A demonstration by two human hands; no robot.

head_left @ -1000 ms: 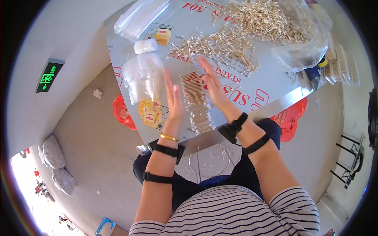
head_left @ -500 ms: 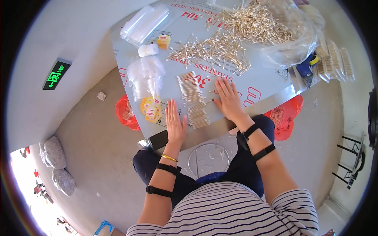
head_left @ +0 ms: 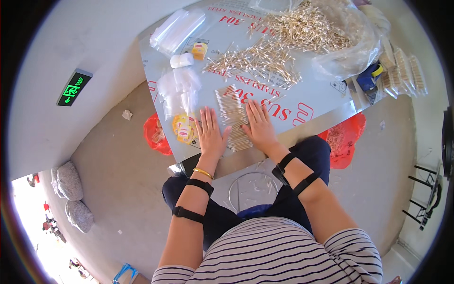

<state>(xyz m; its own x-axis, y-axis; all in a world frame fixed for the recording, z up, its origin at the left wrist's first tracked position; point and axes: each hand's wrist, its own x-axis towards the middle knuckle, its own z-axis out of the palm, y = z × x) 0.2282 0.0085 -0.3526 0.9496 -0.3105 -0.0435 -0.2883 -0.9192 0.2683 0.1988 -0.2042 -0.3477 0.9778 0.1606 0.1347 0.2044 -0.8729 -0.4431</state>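
Observation:
A long row of cotton swabs (head_left: 232, 111) lies on the metal-topped table (head_left: 298, 102), the sticks side by side across the row. My left hand (head_left: 211, 135) rests flat along its left side, fingers stretched out and thumb at the swab tips. On the other side my right hand (head_left: 260, 125) lies flat with fingers extended, its thumb touching or nearly touching the row. Neither hand grips anything. Beyond them a loose scatter of swabs (head_left: 260, 59) spreads over the table, up to a big heap of swabs (head_left: 309, 28) by a clear plastic bag (head_left: 347, 64).
Left of my hands lie yellow packets (head_left: 185, 128), clear small bags (head_left: 178, 92), a white roll (head_left: 182, 60) and long plastic sleeves (head_left: 177, 31). At the right are a blue tape dispenser (head_left: 368, 78) and packed swab bundles (head_left: 402, 73). Red bags (head_left: 344, 144) stand below the table edge.
Both hands have moved inward to the row of swabs, my right hand leftward and my left slightly rightward and farther from me. The row looks straighter and more even.

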